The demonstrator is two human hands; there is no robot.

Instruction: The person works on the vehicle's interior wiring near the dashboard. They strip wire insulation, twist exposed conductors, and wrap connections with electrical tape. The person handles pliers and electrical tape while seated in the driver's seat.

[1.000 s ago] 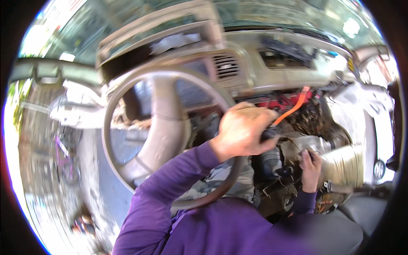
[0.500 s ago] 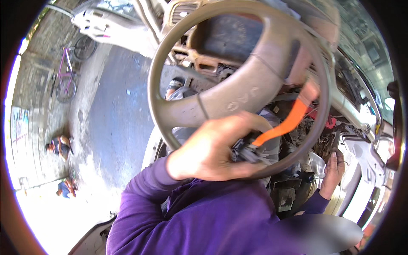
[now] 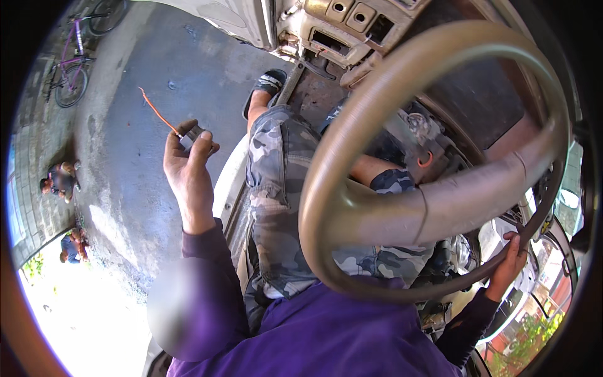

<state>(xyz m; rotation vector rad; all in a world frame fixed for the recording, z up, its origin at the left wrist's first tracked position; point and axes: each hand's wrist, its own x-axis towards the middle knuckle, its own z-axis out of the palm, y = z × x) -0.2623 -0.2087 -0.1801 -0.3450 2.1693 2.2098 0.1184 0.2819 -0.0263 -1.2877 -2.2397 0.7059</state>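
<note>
**Small part held out of the car, wheel steadied**

Grey pavement (image 3: 135, 188) lies beyond the open car door, a purple bicycle (image 3: 75, 69) parked at its far edge, and you sit in the driver's seat in camouflage shorts (image 3: 276, 188). Your left hand (image 3: 187, 169) is raised outside the car, fingers pinching a small dark connector (image 3: 191, 131) with a thin orange wire (image 3: 156, 112) trailing up from it. Your right hand (image 3: 510, 261) curls closed around the lower rim of the beige steering wheel (image 3: 402, 207), near the exposed parts under the dashboard (image 3: 352, 25). By my reading you are at the point of getting this loose piece clear of the cabin. The next move calls for a controlled release or set-down, since the wire is light and could snag, and a firm hold on the wheel while you lean
</note>
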